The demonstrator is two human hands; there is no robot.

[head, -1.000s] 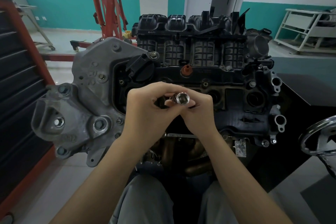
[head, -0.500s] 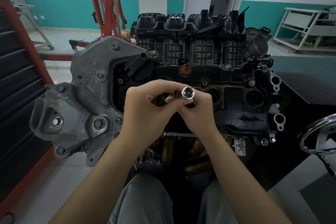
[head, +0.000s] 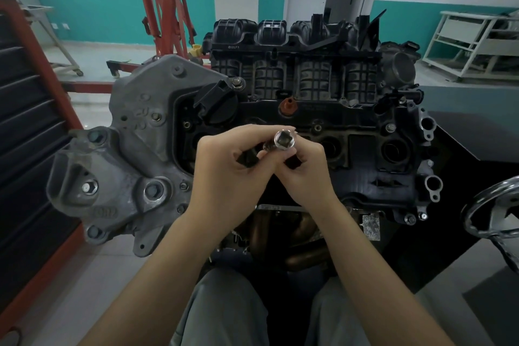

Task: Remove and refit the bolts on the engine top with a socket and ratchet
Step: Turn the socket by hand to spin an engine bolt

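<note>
Since the socket has turned its open end more squarely toward the camera over the last second, notes run near to far.
Legs: grey trousers at 6 o'clock, close under the engine.
Left hand (head: 224,174): fingers curled round a dark handle, probably the ratchet (head: 248,159); mostly hidden.
Right hand (head: 302,168): pinches the socket from 3 o'clock, a dark end showing below its fingers.
Socket (head: 284,139): chrome, held between both hands, above the engine top and apart from it.
Change: hands crept slightly toward 12 o'clock; socket tilted up.
Meaning: judged as fitting socket to ratchet; no bolt engaged yet.
Engine top (head: 365,149): black cover just behind the hands.
Bolt (head: 390,128): one visible at 2 o'clock, seated.
Far: red hoist (head: 163,8) at 11 o'clock.
</note>
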